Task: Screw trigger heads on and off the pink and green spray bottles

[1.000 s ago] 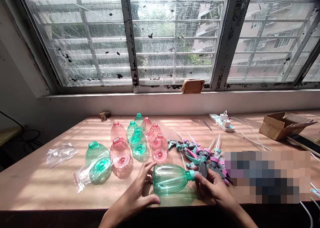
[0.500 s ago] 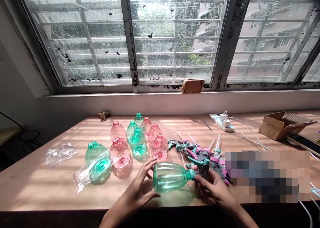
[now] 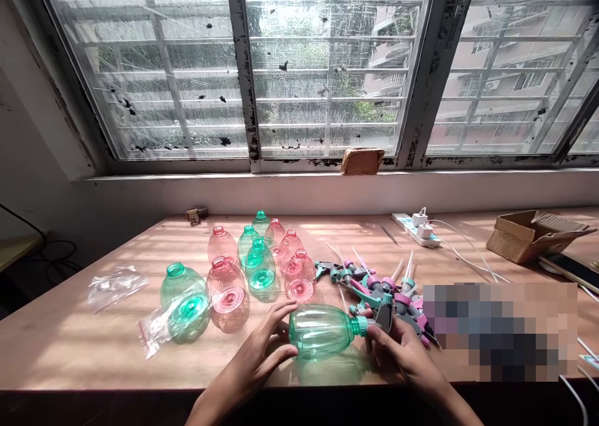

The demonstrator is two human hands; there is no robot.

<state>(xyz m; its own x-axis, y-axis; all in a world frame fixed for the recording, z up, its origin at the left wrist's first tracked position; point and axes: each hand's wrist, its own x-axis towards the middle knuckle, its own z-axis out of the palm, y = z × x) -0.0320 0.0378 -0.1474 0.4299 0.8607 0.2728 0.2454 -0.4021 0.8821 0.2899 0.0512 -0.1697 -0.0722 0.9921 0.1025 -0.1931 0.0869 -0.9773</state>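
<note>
A clear green plastic bottle (image 3: 321, 330) lies on its side just above the wooden table (image 3: 70, 345), near the front edge. My left hand (image 3: 262, 357) cups its base end. At the neck, my right hand (image 3: 405, 348) grips a grey and teal trigger sprayer head (image 3: 380, 317) sitting on the bottle's mouth. Behind them stand several empty pink and green bottles (image 3: 259, 264). A heap of loose sprayer heads with dip tubes (image 3: 374, 282) lies to the right of the bottles.
Small plastic bags (image 3: 115, 285) lie at the left. At the back right sit a white power strip with chargers (image 3: 418, 226) and an open cardboard box (image 3: 526, 234). A blurred patch covers the table's right front. A barred window runs along the back.
The green bottle has lifted slightly and shifted a little to the right between my hands. My left fingers now curl closer round its base.
</note>
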